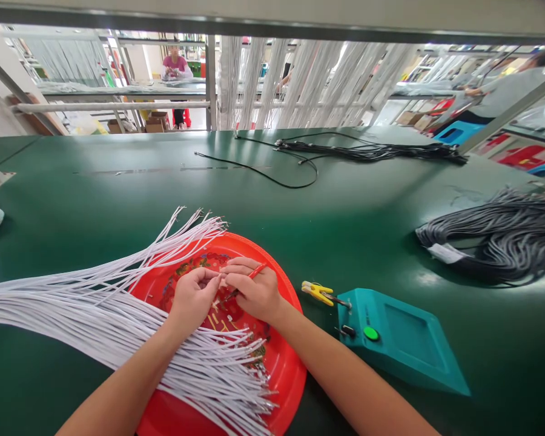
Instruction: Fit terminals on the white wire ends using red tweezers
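Observation:
Over a red plastic tray (287, 339) with a printed pattern, my two hands meet at the fingertips. My left hand (195, 297) is closed in a pinch; whatever it holds is too small to make out. My right hand (257, 293) is closed around a thin red-handled tool (257, 270), whose dark tip points down toward the tray. The fingers hide its middle. A large bundle of white cables (118, 330) comes in from the left and lies across the tray under my left forearm. A second group of white cable ends (186, 236) fans out beyond my left hand. Small pale pieces (229, 318) lie in the tray.
Right of the tray sits a teal box (404, 345) with a green button and a yellow clip (318, 292). Coiled dark cables (495, 242) lie far right, black cables (372, 150) at the back. White strands (300, 82) hang behind the table. Other people work beyond.

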Demonstrator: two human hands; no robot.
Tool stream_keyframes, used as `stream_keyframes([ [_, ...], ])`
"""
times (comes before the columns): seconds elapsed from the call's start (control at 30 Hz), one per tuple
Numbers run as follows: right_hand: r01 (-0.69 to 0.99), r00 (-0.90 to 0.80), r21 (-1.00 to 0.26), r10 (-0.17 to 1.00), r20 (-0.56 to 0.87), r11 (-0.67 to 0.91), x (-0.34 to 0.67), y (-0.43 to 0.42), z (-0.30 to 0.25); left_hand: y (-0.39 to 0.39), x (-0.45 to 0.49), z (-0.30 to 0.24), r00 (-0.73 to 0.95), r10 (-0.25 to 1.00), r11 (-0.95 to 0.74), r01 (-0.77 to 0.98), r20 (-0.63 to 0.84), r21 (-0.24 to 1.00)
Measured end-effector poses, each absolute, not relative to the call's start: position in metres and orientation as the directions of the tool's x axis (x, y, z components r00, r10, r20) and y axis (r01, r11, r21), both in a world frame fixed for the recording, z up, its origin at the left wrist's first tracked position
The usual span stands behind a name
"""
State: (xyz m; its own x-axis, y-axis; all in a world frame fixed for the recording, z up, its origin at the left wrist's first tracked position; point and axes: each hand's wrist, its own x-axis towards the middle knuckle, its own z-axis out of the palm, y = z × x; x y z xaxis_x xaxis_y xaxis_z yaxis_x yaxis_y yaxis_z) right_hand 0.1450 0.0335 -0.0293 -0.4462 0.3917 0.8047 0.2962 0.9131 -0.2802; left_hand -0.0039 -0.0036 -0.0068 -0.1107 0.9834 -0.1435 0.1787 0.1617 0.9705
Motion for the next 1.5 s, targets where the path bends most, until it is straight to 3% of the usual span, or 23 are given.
stream_keyframes([
  [0.07,0.247,-0.371,-0.379,0.448,0.813,0.892,0.144,0.033,-0.03,-0.003,-0.006,-0.008,-0.172,0.982,0.116,0.244,-0.075,0.963],
  [0.13,0.217,-0.259,-0.557,0.598,0.759,0.802,0.142,0.033,-0.03,-0.002,-0.008,-0.011,-0.226,0.974,0.087,0.319,-0.013,0.944],
  [0.23,0.143,-0.025,-0.857,0.868,0.496,0.494,0.14,0.036,-0.031,-0.003,-0.009,-0.015,-0.253,0.966,0.059,0.422,0.055,0.905],
  [0.33,-0.049,0.058,-0.972,0.972,0.226,0.229,0.139,0.042,-0.028,-0.005,-0.008,-0.016,-0.238,0.965,0.023,0.49,0.109,0.871],
  [0.43,-0.195,-0.016,-0.972,0.991,0.134,0.129,0.137,0.043,-0.025,-0.006,-0.006,-0.015,-0.21,0.969,-0.006,0.513,0.132,0.859],
  [0.57,-0.238,-0.133,-0.963,0.978,0.159,0.124,0.135,0.038,-0.022,-0.006,-0.005,-0.015,-0.169,0.97,-0.057,0.536,0.174,0.842],
  [0.83,-0.005,-0.302,-0.936,0.892,0.337,0.352,0.139,0.033,-0.027,-0.006,-0.006,-0.017,-0.124,0.974,-0.083,0.593,0.192,0.801],
  [1.0,0.079,-0.346,-0.93,0.885,0.312,0.359,0.142,0.037,-0.026,-0.006,-0.007,-0.016,-0.137,0.982,-0.03,0.564,0.129,0.825],
  [1.13,-0.075,-0.35,-0.974,0.909,0.226,0.213,0.141,0.04,-0.029,-0.005,-0.006,-0.015,-0.164,0.985,0.026,0.427,0.049,0.904],
  [1.3,-0.348,-0.38,-0.936,0.921,0.087,-0.055,0.136,0.038,-0.029,-0.004,-0.003,-0.009,-0.146,0.981,0.13,0.038,-0.124,0.991],
  [1.4,-0.388,-0.346,-0.918,0.937,0.056,-0.088,0.134,0.035,-0.026,-0.004,-0.001,-0.006,-0.126,0.971,0.189,-0.115,-0.203,0.975],
  [1.5,-0.364,-0.304,-0.929,0.952,0.044,-0.073,0.132,0.033,-0.022,-0.005,-0.002,-0.006,-0.102,0.966,0.22,-0.152,-0.237,0.964],
])
